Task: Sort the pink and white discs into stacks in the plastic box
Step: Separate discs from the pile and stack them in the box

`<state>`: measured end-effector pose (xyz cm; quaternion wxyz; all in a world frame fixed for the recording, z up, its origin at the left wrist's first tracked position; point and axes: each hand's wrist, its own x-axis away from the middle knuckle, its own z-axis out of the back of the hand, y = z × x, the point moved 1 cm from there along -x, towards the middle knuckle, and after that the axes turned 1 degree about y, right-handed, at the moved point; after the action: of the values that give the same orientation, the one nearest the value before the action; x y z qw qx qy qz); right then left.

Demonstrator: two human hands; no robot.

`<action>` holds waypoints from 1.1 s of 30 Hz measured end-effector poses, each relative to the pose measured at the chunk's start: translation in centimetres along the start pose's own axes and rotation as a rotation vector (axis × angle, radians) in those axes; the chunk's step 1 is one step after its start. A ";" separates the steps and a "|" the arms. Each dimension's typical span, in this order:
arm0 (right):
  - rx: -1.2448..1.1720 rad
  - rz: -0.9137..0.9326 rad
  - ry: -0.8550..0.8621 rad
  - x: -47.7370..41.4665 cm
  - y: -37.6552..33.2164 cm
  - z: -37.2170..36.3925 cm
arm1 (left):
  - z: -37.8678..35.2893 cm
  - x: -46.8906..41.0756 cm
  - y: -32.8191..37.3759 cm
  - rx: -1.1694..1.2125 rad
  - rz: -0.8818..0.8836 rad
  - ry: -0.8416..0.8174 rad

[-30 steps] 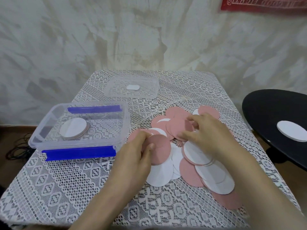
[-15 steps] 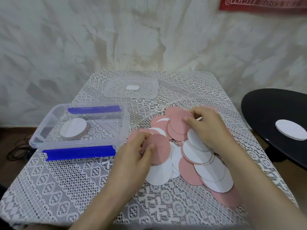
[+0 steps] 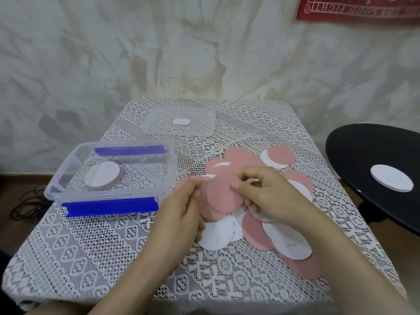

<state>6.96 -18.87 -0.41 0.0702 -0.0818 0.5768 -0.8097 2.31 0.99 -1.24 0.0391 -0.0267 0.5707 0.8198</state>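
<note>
1. Left hand (image 3: 181, 214): lower centre of the frame; fingers (image 3: 192, 189) are curled round the left edge of the held pink discs (image 3: 221, 195).
2. Right hand (image 3: 268, 194): just right of centre; thumb and fingers (image 3: 250, 178) pinch the right edge of the same discs.
3. Held pink discs: a few overlapped, raised over the loose pile (image 3: 268, 235).
4. Loose pile: pink and white discs, overlapping on the lace-covered surface (image 3: 91, 246), centre right.
5. Plastic box (image 3: 169, 169): clear, blue clips, centre left, just beside the pile.
6. Boxed stack (image 3: 103, 176): white disc on top, pink edges showing beneath, in the box's left half.
7. Clear lid (image 3: 200, 123): flat on the surface, above the pile in the frame.
8. Black round table (image 3: 363, 155): right edge of the frame, carrying one white disc (image 3: 391, 181).
</note>
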 end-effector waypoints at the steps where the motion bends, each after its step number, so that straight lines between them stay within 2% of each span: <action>1: 0.016 0.006 -0.014 0.1 0.0 -0.4 | 0.0 0.1 0.1 0.020 0.005 -0.006; 6: 0.040 0.034 -0.063 0.5 -0.3 -1.4 | 0.2 0.3 0.1 -0.005 -0.002 -0.039; 11: 0.134 0.091 0.003 -0.3 -0.5 -1.7 | 0.9 0.7 0.0 -0.141 -0.007 -0.018; 16: 0.433 0.129 0.124 -1.9 -0.7 -2.6 | 2.3 1.6 -0.4 -0.206 0.050 -0.007; 22: 0.832 0.106 0.104 -3.3 -1.9 -5.0 | 3.4 2.2 -0.8 -0.209 0.064 0.003; 24: 0.831 0.075 0.096 -3.5 -2.0 -5.2 | 3.6 2.2 -0.8 -0.207 0.068 0.002; 28: 0.661 0.043 0.145 -3.1 -2.1 -3.8 | 3.8 2.1 -0.8 -0.214 0.064 0.003; 33: 0.568 0.019 0.330 -2.8 -0.7 -1.8 | 3.5 2.2 -0.6 -0.215 0.059 0.007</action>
<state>9.31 -16.40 -0.47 0.0033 0.0786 0.3325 -0.9398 0.22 4.57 -0.77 0.0097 -0.0168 0.4803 0.8769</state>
